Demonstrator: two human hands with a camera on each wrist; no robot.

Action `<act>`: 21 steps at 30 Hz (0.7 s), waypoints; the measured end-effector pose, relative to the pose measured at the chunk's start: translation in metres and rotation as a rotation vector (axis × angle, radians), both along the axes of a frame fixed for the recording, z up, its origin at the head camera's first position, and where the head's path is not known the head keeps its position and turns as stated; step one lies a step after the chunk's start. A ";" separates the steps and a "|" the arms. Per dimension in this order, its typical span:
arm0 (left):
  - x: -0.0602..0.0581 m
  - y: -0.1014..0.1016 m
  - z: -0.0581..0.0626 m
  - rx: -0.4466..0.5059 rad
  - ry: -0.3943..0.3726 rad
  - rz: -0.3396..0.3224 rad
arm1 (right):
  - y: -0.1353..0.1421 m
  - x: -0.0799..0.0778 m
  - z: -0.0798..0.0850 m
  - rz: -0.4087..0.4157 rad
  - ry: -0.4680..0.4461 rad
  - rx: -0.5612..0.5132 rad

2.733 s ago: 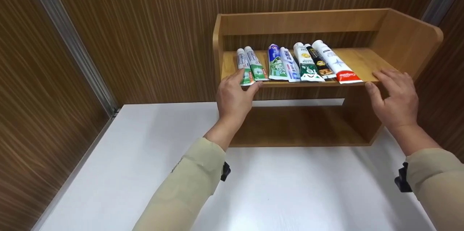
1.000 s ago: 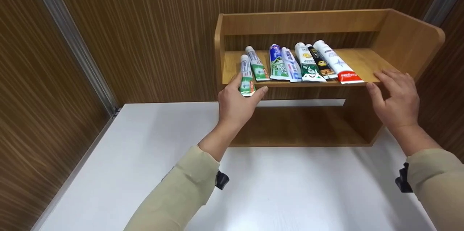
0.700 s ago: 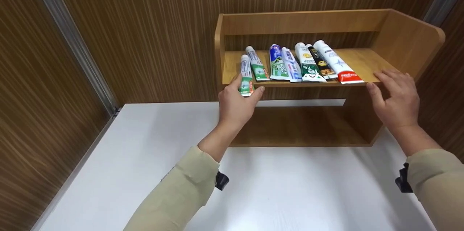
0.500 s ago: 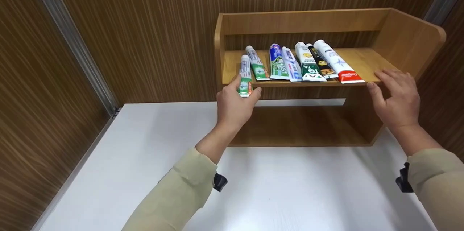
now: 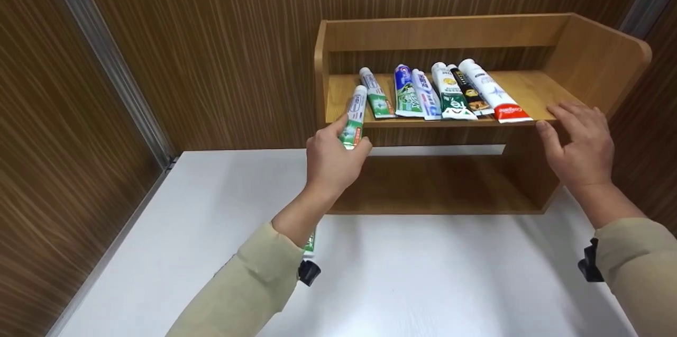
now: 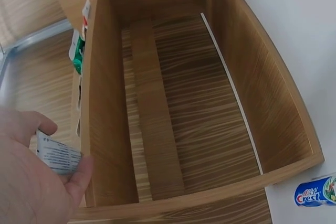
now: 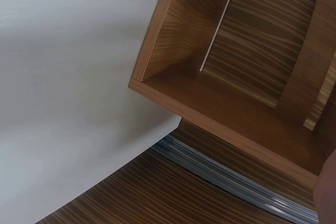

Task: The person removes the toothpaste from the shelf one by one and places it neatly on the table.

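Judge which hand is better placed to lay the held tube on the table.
Probably the left hand: it grips the green-and-white tube, and the white table lies below it. The right hand holds no tube and rests at the right end of the shelf.

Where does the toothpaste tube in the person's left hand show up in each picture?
Head: the tube is just above centre, pinched by the left hand.
Left wrist: the tube is at lower left.
Right wrist: not in it.
Shared landmark: the wooden shelf, in all three.
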State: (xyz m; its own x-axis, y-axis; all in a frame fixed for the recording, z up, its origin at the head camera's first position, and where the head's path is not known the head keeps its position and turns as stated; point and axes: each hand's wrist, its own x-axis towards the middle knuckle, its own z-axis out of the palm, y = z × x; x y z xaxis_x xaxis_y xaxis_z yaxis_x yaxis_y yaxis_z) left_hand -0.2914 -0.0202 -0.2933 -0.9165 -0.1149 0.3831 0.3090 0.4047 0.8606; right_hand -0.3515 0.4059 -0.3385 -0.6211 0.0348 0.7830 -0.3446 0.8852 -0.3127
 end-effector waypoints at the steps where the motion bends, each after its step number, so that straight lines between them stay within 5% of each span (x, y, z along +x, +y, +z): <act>1: 0.001 -0.001 0.000 -0.003 0.001 0.003 | 0.000 0.000 0.000 0.000 -0.001 0.000; 21: -0.003 -0.011 -0.004 -0.080 0.035 0.110 | -0.001 0.000 0.000 -0.003 0.025 0.011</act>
